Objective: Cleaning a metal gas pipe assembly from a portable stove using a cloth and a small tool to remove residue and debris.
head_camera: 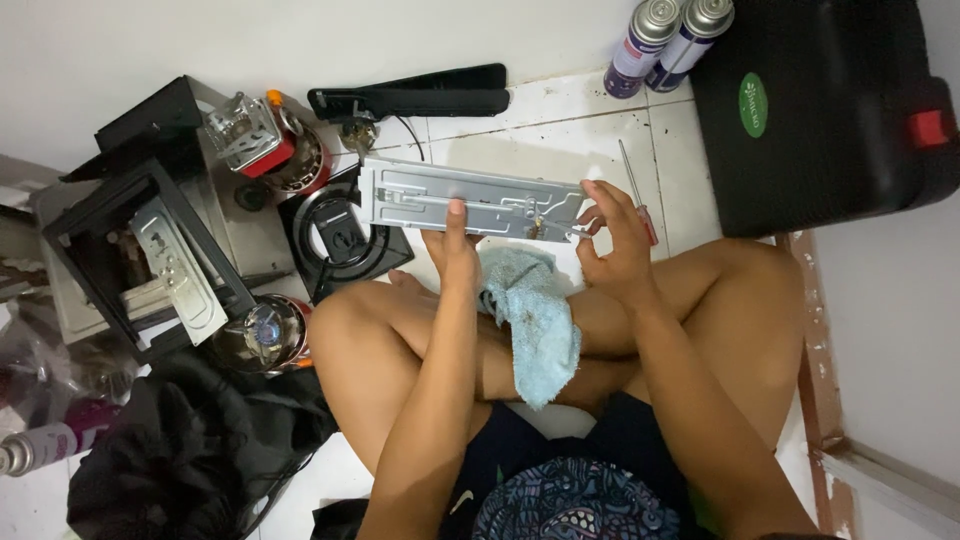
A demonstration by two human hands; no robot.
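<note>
The left hand (pixel 452 243) pinches the near edge of a grey metal plate (pixel 470 200), held flat over the tiled floor (pixel 560 130) at twelve o'clock from the crossed legs. The right hand (pixel 612 235) closes its fingertips on a small fitting (pixel 540 226) at the plate's three o'clock end — apparently working it loose. Next calls for steadying the plate; a red-handled screwdriver (pixel 638 195) lies just beyond, and a blue cloth (pixel 530 320) drapes the shin.

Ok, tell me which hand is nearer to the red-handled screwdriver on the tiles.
Right. The right hand grips the metal plate's end just beside the screwdriver, nearly touching it. The left hand holds the plate's middle, farther away.
</note>
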